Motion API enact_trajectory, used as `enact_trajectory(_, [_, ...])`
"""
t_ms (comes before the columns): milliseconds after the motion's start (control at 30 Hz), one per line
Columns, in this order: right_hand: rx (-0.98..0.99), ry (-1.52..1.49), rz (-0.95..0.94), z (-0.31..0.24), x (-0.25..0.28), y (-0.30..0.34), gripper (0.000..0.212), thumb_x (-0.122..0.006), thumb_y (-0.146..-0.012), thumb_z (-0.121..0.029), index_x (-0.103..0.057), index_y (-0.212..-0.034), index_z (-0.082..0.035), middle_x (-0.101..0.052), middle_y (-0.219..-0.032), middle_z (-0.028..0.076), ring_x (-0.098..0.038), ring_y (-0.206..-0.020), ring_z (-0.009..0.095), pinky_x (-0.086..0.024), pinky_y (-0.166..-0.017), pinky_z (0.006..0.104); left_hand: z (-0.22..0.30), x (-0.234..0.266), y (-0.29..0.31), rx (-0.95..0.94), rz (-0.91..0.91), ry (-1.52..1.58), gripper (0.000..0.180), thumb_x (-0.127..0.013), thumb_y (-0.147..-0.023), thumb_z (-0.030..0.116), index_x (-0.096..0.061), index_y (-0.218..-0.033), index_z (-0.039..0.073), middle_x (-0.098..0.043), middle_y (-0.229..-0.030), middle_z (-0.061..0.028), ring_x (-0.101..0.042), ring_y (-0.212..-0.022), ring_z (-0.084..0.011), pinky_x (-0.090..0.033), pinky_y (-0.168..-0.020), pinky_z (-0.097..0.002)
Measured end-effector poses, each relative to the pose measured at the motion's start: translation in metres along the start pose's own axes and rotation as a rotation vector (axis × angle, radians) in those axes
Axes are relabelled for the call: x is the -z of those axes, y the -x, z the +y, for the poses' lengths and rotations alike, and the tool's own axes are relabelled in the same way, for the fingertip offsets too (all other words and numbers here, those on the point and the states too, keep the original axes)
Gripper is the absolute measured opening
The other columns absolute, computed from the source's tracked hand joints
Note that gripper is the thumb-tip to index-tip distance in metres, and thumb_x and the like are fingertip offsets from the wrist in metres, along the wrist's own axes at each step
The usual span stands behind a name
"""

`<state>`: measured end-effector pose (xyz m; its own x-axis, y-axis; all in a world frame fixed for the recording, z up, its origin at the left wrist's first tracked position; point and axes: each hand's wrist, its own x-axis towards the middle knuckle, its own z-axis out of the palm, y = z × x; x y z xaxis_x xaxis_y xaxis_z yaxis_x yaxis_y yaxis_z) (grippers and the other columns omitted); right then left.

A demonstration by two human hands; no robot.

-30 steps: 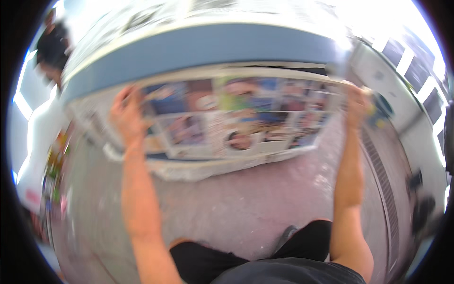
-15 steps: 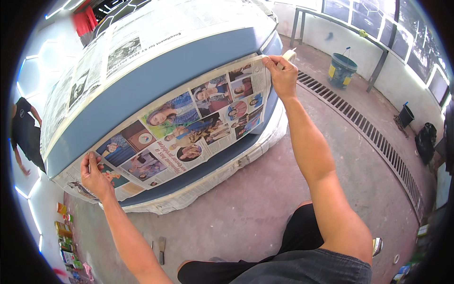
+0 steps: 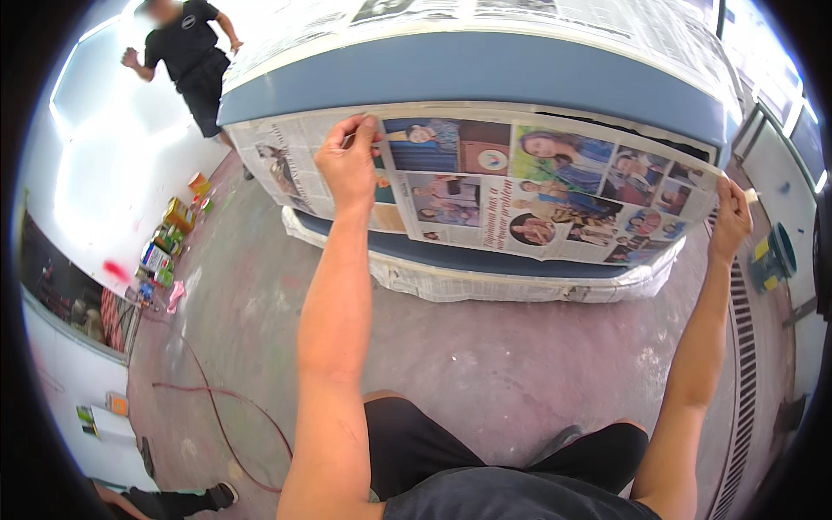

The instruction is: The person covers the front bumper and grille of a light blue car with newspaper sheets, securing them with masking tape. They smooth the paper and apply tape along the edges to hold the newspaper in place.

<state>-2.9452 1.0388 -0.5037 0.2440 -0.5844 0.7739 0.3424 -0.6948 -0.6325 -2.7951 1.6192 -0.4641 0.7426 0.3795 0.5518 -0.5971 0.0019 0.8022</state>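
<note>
A newspaper sheet (image 3: 542, 195) with colour photos spans the blue-grey car panel (image 3: 485, 65), a strip of pale masking tape along its upper edge. My left hand (image 3: 349, 165) pinches that taped edge near the sheet's left part. At the upper right corner, my right hand (image 3: 731, 218) grips the sheet's taped end. A pale tape roll (image 3: 750, 196) peeks out beside the right fingers, mostly hidden by them. Another newspaper sheet (image 3: 290, 169) lies on the panel left of my left hand. Between the sheet's upper right edge and the panel, a dark gap shows.
More newspaper covers the car's top (image 3: 416, 13) and lower bumper (image 3: 511, 286). A person in black (image 3: 186, 52) stands far left; another person's leg (image 3: 182, 501) shows lower left. Cans (image 3: 160, 256) line the left wall. A red hose (image 3: 217, 390), floor grate (image 3: 744, 373) and bucket (image 3: 771, 260) are around.
The view has swung left, shifting the car rightward in the picture. Both hands still hold the taped edge. The person in black now shows more fully, and the floor hose has come into view.
</note>
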Motion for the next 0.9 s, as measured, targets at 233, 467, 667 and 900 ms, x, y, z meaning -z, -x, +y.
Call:
enact_trajectory(233, [-0.068, -0.039, -0.026, -0.004, -0.006, 0.001, 0.026, -0.079, -0.095, -0.028, -0.079, -0.107, -0.005, -0.073, -0.101, -0.001, -0.064, -0.094, 0.008, -0.049, -0.087, 0.0222, 0.004, 0.001, 0.001, 0.023, -0.009, -0.022, 0.022, -0.082, -0.091, 0.022, -0.075, -0.102, 0.004, -0.072, -0.079, -0.0044, -0.057, -0.062, -0.0077, -0.037, -0.047, -0.0215])
enact_trajectory(467, [-0.067, -0.019, -0.012, 0.002, -0.005, 0.0, 0.026, -0.077, -0.096, -0.028, -0.079, -0.108, -0.005, -0.073, -0.1, -0.001, -0.062, -0.093, 0.007, -0.049, -0.087, 0.0225, 0.0, 0.001, -0.001, -0.003, -0.018, -0.014, 0.019, -0.08, -0.091, 0.018, -0.075, -0.099, 0.001, -0.072, -0.08, -0.0039, -0.063, -0.07, -0.009, -0.045, -0.057, -0.0238])
enact_trajectory(667, [-0.065, 0.0, -0.004, 0.004, -0.004, 0.002, 0.028, -0.077, -0.096, -0.03, -0.079, -0.108, -0.005, -0.073, -0.099, -0.002, -0.06, -0.091, 0.007, -0.048, -0.085, 0.0229, -0.008, 0.003, -0.007, -0.072, -0.042, 0.002, 0.022, -0.082, -0.09, 0.019, -0.075, -0.1, 0.0, -0.072, -0.081, -0.0041, -0.061, -0.067, -0.0083, -0.043, -0.056, -0.0224])
enact_trajectory(900, [-0.07, -0.018, -0.008, 0.001, -0.006, 0.004, 0.029, -0.077, -0.096, -0.031, -0.079, -0.109, -0.005, -0.073, -0.099, -0.001, -0.06, -0.091, 0.007, -0.048, -0.086, 0.024, -0.007, 0.001, -0.009, -0.056, -0.026, -0.043, 0.02, -0.08, -0.091, 0.014, -0.076, -0.102, -0.002, -0.072, -0.082, -0.0043, -0.064, -0.072, -0.0091, -0.045, -0.06, -0.0234])
